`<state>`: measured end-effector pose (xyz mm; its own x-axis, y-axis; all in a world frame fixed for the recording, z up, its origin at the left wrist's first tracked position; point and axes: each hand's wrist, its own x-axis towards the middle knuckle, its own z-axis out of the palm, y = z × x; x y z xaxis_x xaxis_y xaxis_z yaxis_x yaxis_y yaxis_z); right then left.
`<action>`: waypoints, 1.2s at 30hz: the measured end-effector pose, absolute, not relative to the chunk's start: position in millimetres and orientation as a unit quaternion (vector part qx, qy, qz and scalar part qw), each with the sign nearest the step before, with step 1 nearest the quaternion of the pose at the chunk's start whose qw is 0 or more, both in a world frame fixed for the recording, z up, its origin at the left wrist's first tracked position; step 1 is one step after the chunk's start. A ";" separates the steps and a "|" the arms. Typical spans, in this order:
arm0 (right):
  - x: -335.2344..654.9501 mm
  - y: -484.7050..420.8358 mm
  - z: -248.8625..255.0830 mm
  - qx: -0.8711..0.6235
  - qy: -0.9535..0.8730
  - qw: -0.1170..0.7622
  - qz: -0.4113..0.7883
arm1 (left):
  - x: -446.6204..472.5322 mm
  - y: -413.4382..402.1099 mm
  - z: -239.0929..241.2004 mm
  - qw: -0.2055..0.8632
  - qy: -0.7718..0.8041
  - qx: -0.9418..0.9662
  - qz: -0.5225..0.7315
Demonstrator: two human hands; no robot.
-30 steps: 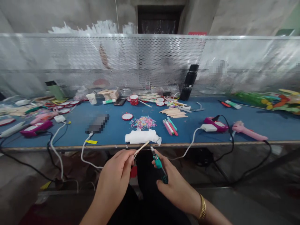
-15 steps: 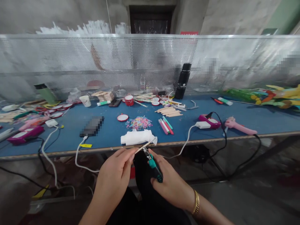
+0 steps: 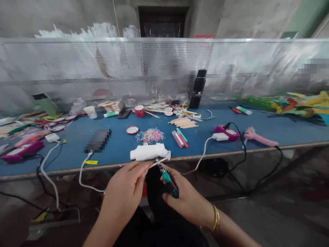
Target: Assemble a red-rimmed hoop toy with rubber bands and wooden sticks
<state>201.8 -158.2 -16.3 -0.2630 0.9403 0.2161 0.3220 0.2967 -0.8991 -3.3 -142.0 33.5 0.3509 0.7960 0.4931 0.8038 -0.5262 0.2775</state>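
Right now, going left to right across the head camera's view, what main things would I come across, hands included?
Purple box → paper cup → left hand pinching a thin stick → right hand holding pliers → second purple box → pink tool with a cord.

V. dim under tbl (image 3: 119, 147), glare on mesh (image 3: 269, 56), blurry btm corners

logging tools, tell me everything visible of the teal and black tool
The tool has a narrow, metallic-looking tip and a teal and black handle with lettering. The right hand holds it slanting away and leftward, near the white roll. Its tip overlaps a thin pale stick; whether it bites is unclear.
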 end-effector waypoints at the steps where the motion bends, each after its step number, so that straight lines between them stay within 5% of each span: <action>1: 202.0 -158.0 -15.1 -0.449 -0.694 0.411 0.385 | -2.9 -141.2 34.5 0.013 -0.487 -0.823 -0.292; 36: 234.0 -60.2 15.8 -0.445 -0.669 0.415 0.427 | 50.5 -28.9 42.5 0.138 -0.459 -0.823 -0.304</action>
